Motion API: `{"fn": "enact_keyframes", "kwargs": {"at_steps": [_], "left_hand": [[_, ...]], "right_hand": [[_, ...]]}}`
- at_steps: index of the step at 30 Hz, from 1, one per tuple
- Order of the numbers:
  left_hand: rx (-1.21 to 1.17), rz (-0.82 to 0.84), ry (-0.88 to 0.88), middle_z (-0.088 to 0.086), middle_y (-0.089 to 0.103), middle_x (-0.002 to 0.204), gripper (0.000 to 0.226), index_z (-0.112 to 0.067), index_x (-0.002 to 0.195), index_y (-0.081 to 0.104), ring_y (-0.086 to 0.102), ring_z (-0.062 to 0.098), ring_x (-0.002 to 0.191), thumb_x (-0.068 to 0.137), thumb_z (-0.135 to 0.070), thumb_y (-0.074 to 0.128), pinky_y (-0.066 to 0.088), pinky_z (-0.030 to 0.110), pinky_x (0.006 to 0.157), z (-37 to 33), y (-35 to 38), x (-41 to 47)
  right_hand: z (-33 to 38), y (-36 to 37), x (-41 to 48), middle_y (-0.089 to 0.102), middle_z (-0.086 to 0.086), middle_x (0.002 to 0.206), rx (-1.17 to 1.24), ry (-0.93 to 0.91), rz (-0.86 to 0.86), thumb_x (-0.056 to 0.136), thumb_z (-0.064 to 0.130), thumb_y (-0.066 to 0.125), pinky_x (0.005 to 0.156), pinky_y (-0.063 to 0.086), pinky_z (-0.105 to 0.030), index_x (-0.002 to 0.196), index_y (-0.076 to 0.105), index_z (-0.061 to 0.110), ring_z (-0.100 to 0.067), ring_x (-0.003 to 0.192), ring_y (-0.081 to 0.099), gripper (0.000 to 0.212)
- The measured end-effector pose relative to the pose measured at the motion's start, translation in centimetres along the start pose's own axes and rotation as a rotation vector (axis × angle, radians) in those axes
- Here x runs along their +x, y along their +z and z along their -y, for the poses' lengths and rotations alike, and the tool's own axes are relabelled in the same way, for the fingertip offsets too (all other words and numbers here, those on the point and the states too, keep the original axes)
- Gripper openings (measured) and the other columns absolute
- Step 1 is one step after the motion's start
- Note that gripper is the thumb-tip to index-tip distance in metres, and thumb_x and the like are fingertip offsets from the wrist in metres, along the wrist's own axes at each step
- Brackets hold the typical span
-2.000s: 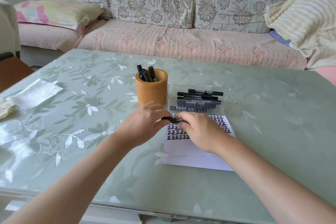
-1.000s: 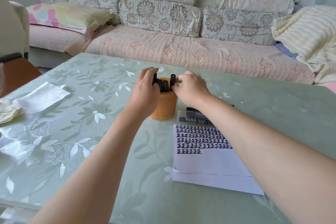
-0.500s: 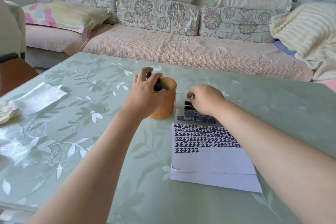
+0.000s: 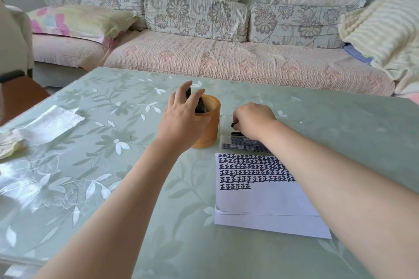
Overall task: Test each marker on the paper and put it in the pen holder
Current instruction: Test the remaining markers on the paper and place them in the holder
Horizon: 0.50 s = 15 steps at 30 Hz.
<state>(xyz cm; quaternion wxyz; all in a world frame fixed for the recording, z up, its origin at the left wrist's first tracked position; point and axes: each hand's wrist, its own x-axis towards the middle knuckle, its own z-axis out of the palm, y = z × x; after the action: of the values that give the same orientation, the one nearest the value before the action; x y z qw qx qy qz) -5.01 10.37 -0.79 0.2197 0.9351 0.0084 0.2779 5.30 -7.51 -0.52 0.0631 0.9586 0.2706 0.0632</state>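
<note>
- My left hand (image 4: 181,120) rests spread against the orange pen holder (image 4: 209,133), fingers straight beside its markers (image 4: 200,104).
- My right hand (image 4: 251,118) pinches a black marker (image 4: 234,124) in the clear tray (image 4: 222,130).

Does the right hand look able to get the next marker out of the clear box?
Probably yes: the right hand is inside the open clear box, fingers curled on a black marker at its end, with nothing covering it.

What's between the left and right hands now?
Head view: the round orange wooden pen holder stands between the left hand and the right hand, which grips a black marker.
</note>
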Motion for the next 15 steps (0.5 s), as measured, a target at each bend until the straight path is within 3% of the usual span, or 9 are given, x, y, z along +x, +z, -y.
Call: {"fn": "enact_keyframes", "kwargs": {"at_steps": [5, 8, 11, 15], "left_hand": [[0.065, -0.155, 0.118, -0.003, 0.042, 0.142, 0.055, -0.026, 0.129, 0.055, 0.032, 0.023, 0.131, 0.077, -0.031, 0.071, 0.037, 0.043, 0.102, -0.9, -0.5, 0.1], [0.026, -0.254, 0.194, -0.001, 0.055, 0.121, 0.039, -0.022, 0.117, 0.063, 0.045, 0.025, 0.111, 0.078, -0.02, 0.067, 0.044, 0.042, 0.09, -2.2, -0.3, -0.3], [-0.012, -0.204, 0.302, 0.0, 0.057, 0.107, 0.032, -0.018, 0.112, 0.064, 0.047, 0.024, 0.097, 0.081, -0.012, 0.061, 0.045, 0.041, 0.085, -3.4, 0.6, -1.1], [-0.017, -0.05, 0.375, -0.001, 0.054, 0.114, 0.041, -0.016, 0.123, 0.058, 0.047, 0.022, 0.104, 0.083, -0.013, 0.065, 0.044, 0.037, 0.092, -4.5, 1.8, -2.6]], "right_hand": [[-0.4, -2.0, -3.1, 0.067, -0.002, 0.088, 0.222, -0.061, -0.226, 0.088, 0.031, 0.056, 0.063, 0.042, -0.031, 0.103, 0.059, 0.018, -0.028, 0.08, 0.061, 0.02], [-0.9, -2.9, -5.7, 0.062, 0.002, 0.073, 0.36, -0.053, -0.361, 0.08, 0.028, 0.059, 0.059, 0.043, -0.03, 0.095, 0.054, 0.019, -0.025, 0.068, 0.057, 0.018], [-1.0, -3.5, -8.4, 0.057, 0.007, 0.063, 0.483, -0.05, -0.422, 0.074, 0.019, 0.061, 0.056, 0.045, -0.029, 0.087, 0.05, 0.022, -0.021, 0.061, 0.055, 0.016], [-0.7, -3.7, -11.5, 0.052, 0.008, 0.061, 0.633, -0.016, -0.493, 0.071, 0.011, 0.062, 0.053, 0.04, -0.026, 0.083, 0.052, 0.021, -0.01, 0.053, 0.047, 0.019]]}}
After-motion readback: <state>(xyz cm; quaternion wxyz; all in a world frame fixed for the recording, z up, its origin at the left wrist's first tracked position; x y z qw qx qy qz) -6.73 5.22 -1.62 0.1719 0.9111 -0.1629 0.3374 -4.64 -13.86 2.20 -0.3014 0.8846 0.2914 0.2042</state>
